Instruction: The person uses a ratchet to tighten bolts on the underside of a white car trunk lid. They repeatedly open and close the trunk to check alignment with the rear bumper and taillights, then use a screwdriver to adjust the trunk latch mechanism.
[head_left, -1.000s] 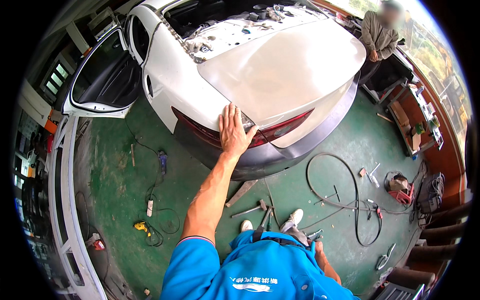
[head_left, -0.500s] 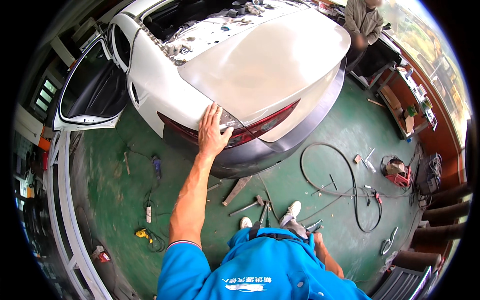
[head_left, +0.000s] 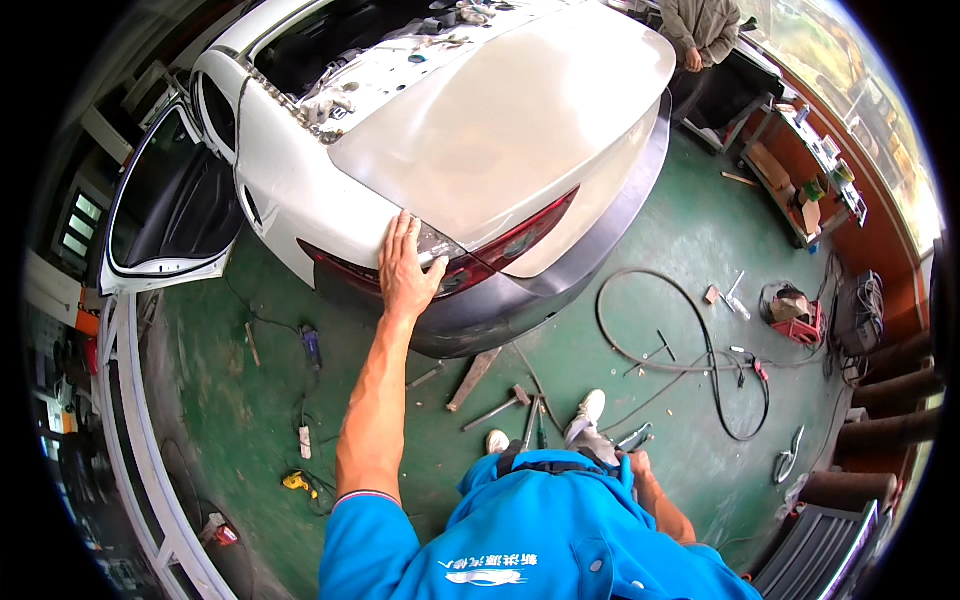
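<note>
My left hand point(head_left: 408, 272) rests on the rear corner of a white car point(head_left: 290, 190). Its fingers lie stretched out across the seam beside the trunk lid point(head_left: 510, 130), and the thumb is spread toward the red tail light point(head_left: 525, 235). Beneath it runs the dark grey bumper point(head_left: 490, 325). Low at my right side, my right hand point(head_left: 638, 463) is closed, partly hidden by my blue shirt. A metal tool that looks like pliers point(head_left: 634, 438) sticks out from it.
A hammer point(head_left: 500, 408), a wooden wedge point(head_left: 472, 380), a looped black hose point(head_left: 690, 300) and a yellow power tool point(head_left: 298, 482) lie on the green floor. The car door point(head_left: 170, 205) stands open at left. Another person point(head_left: 700, 35) stands beyond the car, near a cart point(head_left: 800, 180).
The view has shifted, so the car sits a little further left and higher. My left hand keeps its place on the corner. The other person's hands have moved apart from their earlier pose.
</note>
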